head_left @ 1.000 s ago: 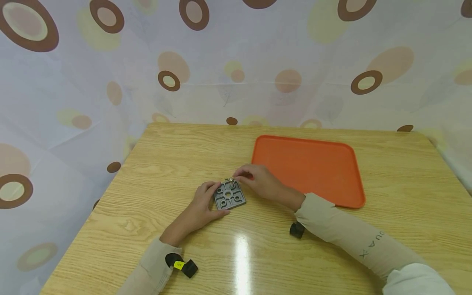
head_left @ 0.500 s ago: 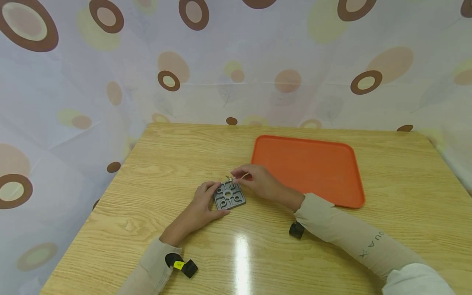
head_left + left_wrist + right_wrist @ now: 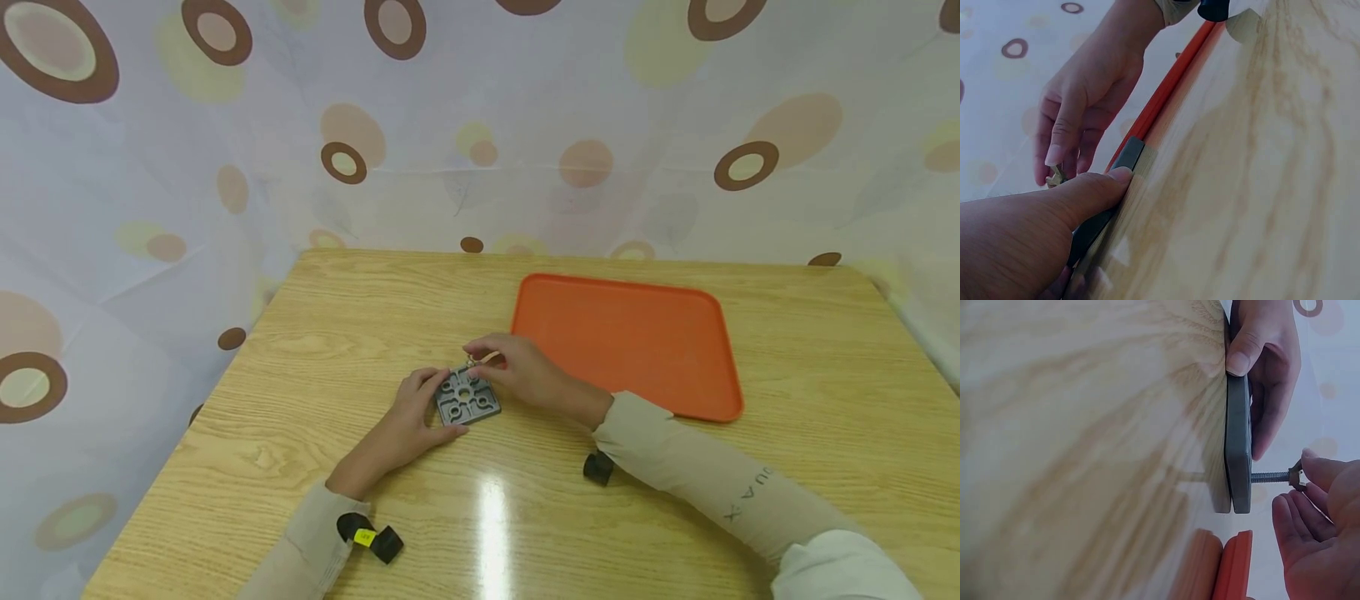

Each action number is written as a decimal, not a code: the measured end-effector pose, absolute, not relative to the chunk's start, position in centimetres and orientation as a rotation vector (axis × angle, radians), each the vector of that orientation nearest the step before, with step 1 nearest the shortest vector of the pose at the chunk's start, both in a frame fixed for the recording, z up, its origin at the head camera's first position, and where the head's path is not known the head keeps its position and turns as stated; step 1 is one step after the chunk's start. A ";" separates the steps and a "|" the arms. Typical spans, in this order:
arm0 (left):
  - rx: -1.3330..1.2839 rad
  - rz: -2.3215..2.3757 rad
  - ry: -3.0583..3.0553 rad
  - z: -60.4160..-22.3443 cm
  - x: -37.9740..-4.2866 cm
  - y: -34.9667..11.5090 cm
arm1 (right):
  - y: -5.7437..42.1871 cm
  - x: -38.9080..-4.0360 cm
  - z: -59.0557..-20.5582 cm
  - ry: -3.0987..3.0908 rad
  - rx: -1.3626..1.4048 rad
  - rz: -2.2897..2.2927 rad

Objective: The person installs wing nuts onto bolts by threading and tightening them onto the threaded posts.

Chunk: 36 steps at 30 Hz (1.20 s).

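Observation:
A grey square metal plate [image 3: 467, 405] with moulded slots and ring-shaped holes lies flat on the table. My left hand [image 3: 401, 423] grips it, the thumb along the near edge and the fingers at the left corner. A threaded bolt [image 3: 1269, 477] stands upright out of the plate near its far corner. On top of the bolt sits a brass-coloured wing nut [image 3: 1296, 475]. My right hand [image 3: 531, 371] pinches its wings, thumb on one side and fingertips on the other. In the head view the right fingers partly cover the nut.
An orange tray [image 3: 630, 342] lies on the wooden table [image 3: 337, 317], right behind my right forearm. A patterned cloth [image 3: 420, 125] hangs behind the table. Black wrist cameras stick out from both sleeves, the left one [image 3: 386, 544] low over the tabletop.
My right hand has shifted slightly left, and its thumb and fingers have moved around the wing nut. The left hand and the plate have stayed in place.

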<state>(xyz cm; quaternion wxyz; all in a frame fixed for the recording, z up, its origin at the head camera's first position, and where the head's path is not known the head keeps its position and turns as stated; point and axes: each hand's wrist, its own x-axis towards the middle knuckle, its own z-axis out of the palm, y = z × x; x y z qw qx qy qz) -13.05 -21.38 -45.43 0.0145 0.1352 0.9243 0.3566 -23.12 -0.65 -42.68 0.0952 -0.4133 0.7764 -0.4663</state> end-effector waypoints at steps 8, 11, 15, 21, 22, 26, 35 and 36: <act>0.413 1.098 2.880 -45.4 -13.2 -21.4 | -0.4 -23.1 -42.4 2.325 -1.218 -1.388; 0.406 1.107 2.873 -45.3 -13.2 -21.4 | -0.2 -23.1 -42.3 2.350 -1.222 -1.382; 0.400 1.111 2.865 -45.3 -13.2 -21.4 | 0.0 -23.1 -42.3 2.378 -1.226 -1.380; 0.392 1.103 2.864 -45.4 -13.2 -21.4 | 0.3 -23.1 -42.4 2.428 -1.239 -1.345; 0.395 1.106 2.864 -45.4 -13.1 -21.4 | 0.3 -23.1 -42.4 2.436 -1.243 -1.339; 0.404 1.110 2.866 -45.4 -13.1 -21.5 | 0.3 -23.1 -42.4 2.465 -1.261 -1.319; 0.411 1.134 2.856 -45.3 -13.1 -21.4 | 0.1 -22.9 -42.4 2.452 -1.286 -1.344; 0.409 1.137 2.852 -45.3 -13.0 -21.4 | 0.0 -22.8 -42.4 2.446 -1.276 -1.354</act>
